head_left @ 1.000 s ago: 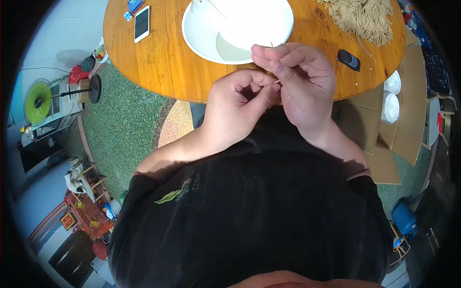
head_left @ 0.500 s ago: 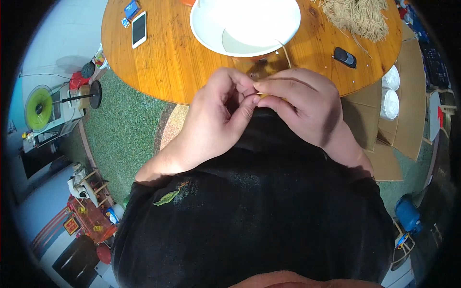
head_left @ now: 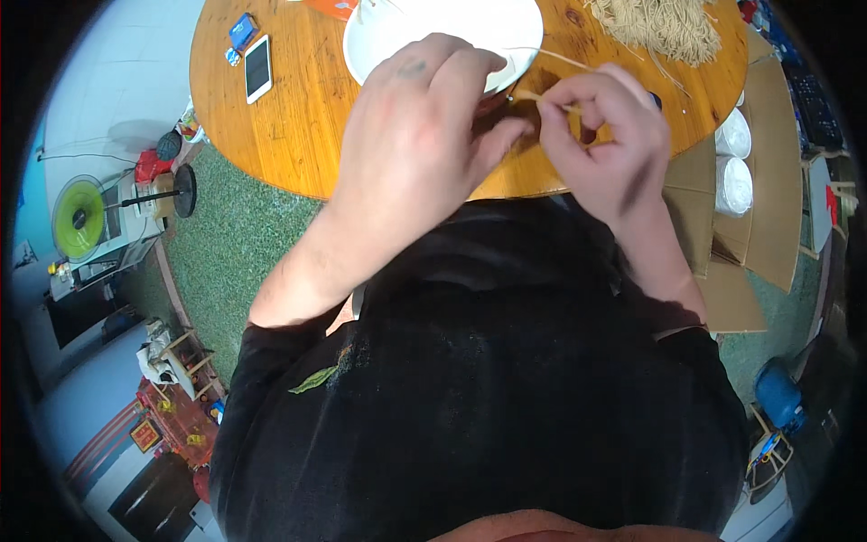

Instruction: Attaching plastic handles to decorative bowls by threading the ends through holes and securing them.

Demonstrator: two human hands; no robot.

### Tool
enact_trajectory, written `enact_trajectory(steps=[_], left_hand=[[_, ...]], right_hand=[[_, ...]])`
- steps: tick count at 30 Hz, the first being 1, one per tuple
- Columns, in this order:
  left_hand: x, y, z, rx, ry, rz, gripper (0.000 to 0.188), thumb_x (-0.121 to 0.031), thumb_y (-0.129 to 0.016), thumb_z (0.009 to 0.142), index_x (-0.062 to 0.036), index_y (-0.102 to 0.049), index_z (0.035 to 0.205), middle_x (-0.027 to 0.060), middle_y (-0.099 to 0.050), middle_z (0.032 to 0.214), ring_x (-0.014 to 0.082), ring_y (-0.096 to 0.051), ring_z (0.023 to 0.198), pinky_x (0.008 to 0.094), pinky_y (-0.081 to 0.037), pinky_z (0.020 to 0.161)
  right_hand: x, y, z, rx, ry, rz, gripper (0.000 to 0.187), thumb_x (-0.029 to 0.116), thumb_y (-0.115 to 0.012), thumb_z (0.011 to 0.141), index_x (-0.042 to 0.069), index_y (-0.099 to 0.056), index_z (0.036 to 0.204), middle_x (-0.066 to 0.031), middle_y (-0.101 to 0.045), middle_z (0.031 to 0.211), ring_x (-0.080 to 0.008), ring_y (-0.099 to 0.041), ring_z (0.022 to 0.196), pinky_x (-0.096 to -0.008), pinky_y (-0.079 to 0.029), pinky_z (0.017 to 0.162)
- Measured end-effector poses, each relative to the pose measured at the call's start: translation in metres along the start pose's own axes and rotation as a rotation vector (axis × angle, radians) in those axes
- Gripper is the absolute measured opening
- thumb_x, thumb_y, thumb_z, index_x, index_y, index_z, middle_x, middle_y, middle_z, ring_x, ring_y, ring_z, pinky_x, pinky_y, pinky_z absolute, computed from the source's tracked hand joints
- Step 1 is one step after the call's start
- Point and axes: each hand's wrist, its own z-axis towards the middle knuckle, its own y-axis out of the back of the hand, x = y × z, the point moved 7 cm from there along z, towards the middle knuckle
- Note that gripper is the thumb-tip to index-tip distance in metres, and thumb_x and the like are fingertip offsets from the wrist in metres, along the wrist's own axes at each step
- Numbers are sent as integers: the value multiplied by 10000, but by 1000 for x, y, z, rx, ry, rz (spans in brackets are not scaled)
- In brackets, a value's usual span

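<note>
My right hand (head_left: pixel 610 135) is closed in a pinch on a thin tan cord. A yellowish end (head_left: pixel 528 95) of it pokes out past the fingertips to the left, and a pale strand (head_left: pixel 560 58) runs from behind the hand toward the bowl. My left hand (head_left: pixel 415 126) is raised with thumb and fingers apart, holding nothing that I can see. It covers the near left part of a large white bowl (head_left: pixel 353 45) on the wooden table (head_left: pixel 289 135). At the far right of the table lies a heap of tan cords (head_left: pixel 659 32).
A white phone (head_left: pixel 258 70) and a small blue box (head_left: pixel 243 32) lie on the table's left. Something orange (head_left: pixel 334 7) is behind the bowl. Right of the table stand an open cardboard box (head_left: pixel 772 181) and white rolls (head_left: pixel 733 185). A green fan (head_left: pixel 79 219) is far left.
My hands were together, fingertips meeting at the table's near edge. They have parted and moved forward, the left over the bowl's edge and opened, the right keeping the cord.
</note>
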Motion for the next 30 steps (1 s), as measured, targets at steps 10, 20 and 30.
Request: enact_trajectory(steps=[10, 20, 30], left_hand=[[35, -7, 8, 185, 385, -293, 234, -169, -793, 898, -25, -780, 1081, 160, -746, 807, 252, -748, 686, 346, -584, 647], [30, -4, 2, 303, 428, -398, 285, -30, -747, 993, 47, -694, 1262, 40, -756, 994, 63, -692, 896, 235, -551, 815], [34, -9, 1, 293, 408, -430, 309, -8, -733, 997, 54, -676, 1294, 56, -760, 1041, 100, -719, 955, 251, -564, 876]], right_hand=[[-2, -6, -3, -79, -9, 104, 144, 45, -835, 803, 63, -703, 857, -40, -621, 753, -166, -633, 634, -282, -496, 577], [-2, -21, -8, -76, -29, 240, 114, -78, -754, 897, -14, -697, 973, -94, -717, 1021, -144, -734, 933, -255, -600, 846], [1, -24, -8, -151, -91, 303, 104, -59, -766, 909, -17, -706, 983, -84, -716, 1018, -127, -730, 911, -249, -608, 819]])
